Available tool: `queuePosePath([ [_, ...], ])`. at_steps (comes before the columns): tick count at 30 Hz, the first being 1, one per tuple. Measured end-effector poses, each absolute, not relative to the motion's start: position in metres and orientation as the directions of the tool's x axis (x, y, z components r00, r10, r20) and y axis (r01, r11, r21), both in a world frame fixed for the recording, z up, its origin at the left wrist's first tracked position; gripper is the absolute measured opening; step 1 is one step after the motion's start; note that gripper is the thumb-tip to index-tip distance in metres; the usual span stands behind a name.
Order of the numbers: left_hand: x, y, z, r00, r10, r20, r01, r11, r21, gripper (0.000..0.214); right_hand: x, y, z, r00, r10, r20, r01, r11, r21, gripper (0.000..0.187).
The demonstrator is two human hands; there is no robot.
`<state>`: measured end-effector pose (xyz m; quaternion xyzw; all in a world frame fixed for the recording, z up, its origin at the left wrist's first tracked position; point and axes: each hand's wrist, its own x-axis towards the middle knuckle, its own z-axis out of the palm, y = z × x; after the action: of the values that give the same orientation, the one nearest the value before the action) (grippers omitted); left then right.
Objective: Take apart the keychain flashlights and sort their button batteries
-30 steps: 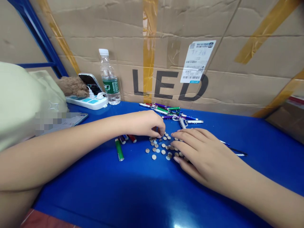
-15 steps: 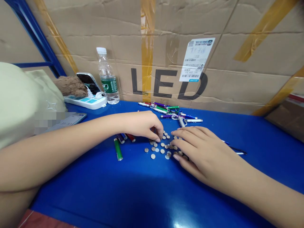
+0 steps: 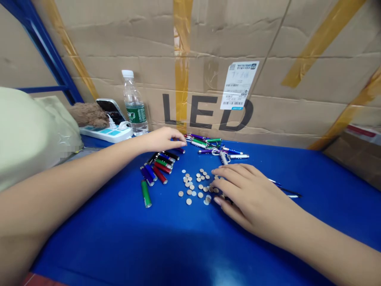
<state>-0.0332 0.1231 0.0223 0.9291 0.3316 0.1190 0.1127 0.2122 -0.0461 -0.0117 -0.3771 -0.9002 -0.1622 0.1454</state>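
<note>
My left hand (image 3: 166, 139) is bent over the left end of a pile of slim metal pen lights (image 3: 205, 151) in purple, green, silver and blue. Its fingertips and thumb curl together; whether anything is between them is hidden. Just below it lie several short coloured metal tubes (image 3: 160, 173), black, red, blue and green, with one green tube (image 3: 146, 194) apart in front. My right hand (image 3: 247, 190) lies palm down with fingers stretched over the right side of many small button cells (image 3: 200, 195), covering some of them. A few small pale discs (image 3: 183, 171) are scattered among the cells.
A large cardboard box (image 3: 143, 35) stands behind the blue table (image 3: 149, 246). A water bottle (image 3: 136, 107), a white power strip (image 3: 110, 135) and a phone (image 3: 110, 109) are at the back left. Thin pens (image 3: 285, 188) lie beyond my right wrist.
My left hand has moved from the button cells back and left to the pen-light pile, uncovering cells and coloured tubes. My right hand stays over the cells. The view has tilted slightly upward.
</note>
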Motion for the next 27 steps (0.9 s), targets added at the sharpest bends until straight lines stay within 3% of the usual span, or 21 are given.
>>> queuePosePath([
  [3, -0.042, 0.132, 0.02, 0.749, 0.661, -0.049, 0.632, -0.688, 0.357, 0.034, 0.213, -0.046, -0.011, -0.672, 0.626, 0.394, 0.725, 0.664, 0.181, 0.022],
  [5, -0.04, 0.132, 0.018, 0.745, 0.66, -0.097, 0.651, -0.687, 0.324, 0.035, 0.213, -0.046, -0.011, -0.673, 0.623, 0.399, 0.725, 0.663, 0.186, 0.02],
  [10, -0.033, 0.133, 0.009, 0.784, 0.596, 0.175, 0.598, -0.8, 0.045, 0.036, 0.212, -0.047, -0.012, -0.671, 0.628, 0.395, 0.727, 0.662, 0.183, 0.019],
  [15, -0.034, 0.135, 0.008, 0.788, 0.604, 0.121, 0.597, -0.797, 0.092, 0.038, 0.211, -0.047, -0.009, -0.663, 0.627, 0.408, 0.731, 0.659, 0.176, 0.018],
  [18, -0.029, 0.131, 0.012, 0.768, 0.625, 0.137, 0.62, -0.78, 0.086, 0.037, 0.21, -0.047, -0.008, -0.656, 0.636, 0.406, 0.737, 0.657, 0.163, 0.018],
  [22, -0.007, 0.121, 0.01, 0.738, 0.65, 0.178, 0.627, -0.759, 0.174, 0.031, 0.21, -0.046, -0.008, -0.65, 0.646, 0.401, 0.742, 0.653, 0.15, 0.019],
  [27, 0.026, 0.109, -0.002, 0.791, 0.586, 0.178, 0.578, -0.81, 0.098, 0.041, 0.21, -0.045, -0.006, -0.641, 0.639, 0.425, 0.748, 0.644, 0.162, 0.018],
])
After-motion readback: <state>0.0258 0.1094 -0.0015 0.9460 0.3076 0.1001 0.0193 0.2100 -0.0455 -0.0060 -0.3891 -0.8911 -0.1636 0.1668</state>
